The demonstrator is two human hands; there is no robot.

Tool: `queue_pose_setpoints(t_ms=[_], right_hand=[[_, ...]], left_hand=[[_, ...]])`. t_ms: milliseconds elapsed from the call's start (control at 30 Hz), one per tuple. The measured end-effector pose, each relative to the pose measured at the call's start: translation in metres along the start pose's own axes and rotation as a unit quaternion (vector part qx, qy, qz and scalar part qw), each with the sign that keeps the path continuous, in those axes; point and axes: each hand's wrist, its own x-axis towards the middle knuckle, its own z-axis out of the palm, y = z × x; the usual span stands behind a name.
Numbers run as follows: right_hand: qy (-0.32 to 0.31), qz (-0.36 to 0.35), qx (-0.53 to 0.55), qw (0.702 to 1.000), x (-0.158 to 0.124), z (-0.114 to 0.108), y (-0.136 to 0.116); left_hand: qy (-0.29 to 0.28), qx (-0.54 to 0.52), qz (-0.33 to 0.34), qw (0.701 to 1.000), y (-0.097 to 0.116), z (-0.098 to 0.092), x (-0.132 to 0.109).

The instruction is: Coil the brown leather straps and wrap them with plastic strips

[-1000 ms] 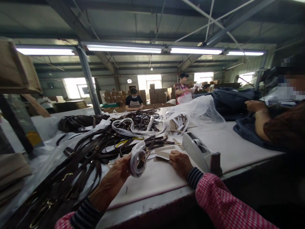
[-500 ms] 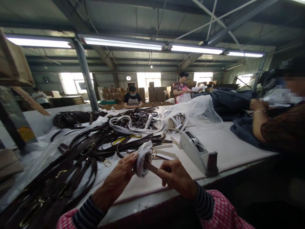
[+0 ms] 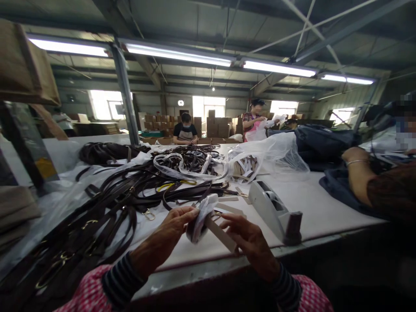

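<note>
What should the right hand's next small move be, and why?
Probably bend the beige strip's free end toward the plastic-wrapped coil: the left hand grips the coil, the strip's other end meets it, and the free end sticks out by the right hand.

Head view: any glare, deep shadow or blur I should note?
Head view, top and back: tube lights and windows glare nearly white; head view, lower right: near-black shadow below the table; head view, centre: left hand and right hand are legible, fine detail soft.
</note>
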Motion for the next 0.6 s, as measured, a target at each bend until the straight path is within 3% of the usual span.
queue_pose_setpoints(t_ms=[67, 133, 200, 267, 333, 400, 467, 533, 600], right_hand=[[-0.018, -0.115, -0.117, 0.986, -0.005, 0.002, 0.001], [-0.021, -0.242, -0.240, 0.940, -0.007, 0.006, 0.000], [-0.012, -0.326, -0.333, 0.885, -0.009, 0.011, -0.002], [0.007, -0.363, -0.398, 0.843, -0.010, 0.014, 0.000], [0.015, -0.364, -0.435, 0.823, -0.012, 0.015, 0.006], [0.000, -0.350, -0.453, 0.820, -0.014, 0.015, 0.015], [-0.027, -0.326, -0.450, 0.831, -0.015, 0.014, 0.024], [-0.042, -0.298, -0.426, 0.854, -0.014, 0.011, 0.028], [-0.059, -0.254, -0.389, 0.883, -0.011, 0.009, 0.026]], left_hand=[[-0.009, 0.016, 0.005, 1.000, 0.005, 0.001, 0.002], [-0.024, 0.064, 0.008, 0.998, 0.009, 0.004, 0.005], [-0.025, 0.171, 0.030, 0.984, 0.011, 0.007, 0.007], [-0.014, 0.317, 0.088, 0.944, 0.006, 0.013, 0.007], [-0.017, 0.445, 0.155, 0.882, -0.007, 0.021, 0.005], [-0.029, 0.529, 0.180, 0.829, -0.025, 0.028, 0.002], [-0.035, 0.574, 0.184, 0.797, -0.043, 0.033, -0.001], [-0.026, 0.575, 0.194, 0.794, -0.058, 0.033, -0.003], [-0.014, 0.542, 0.212, 0.813, -0.066, 0.029, -0.004]])
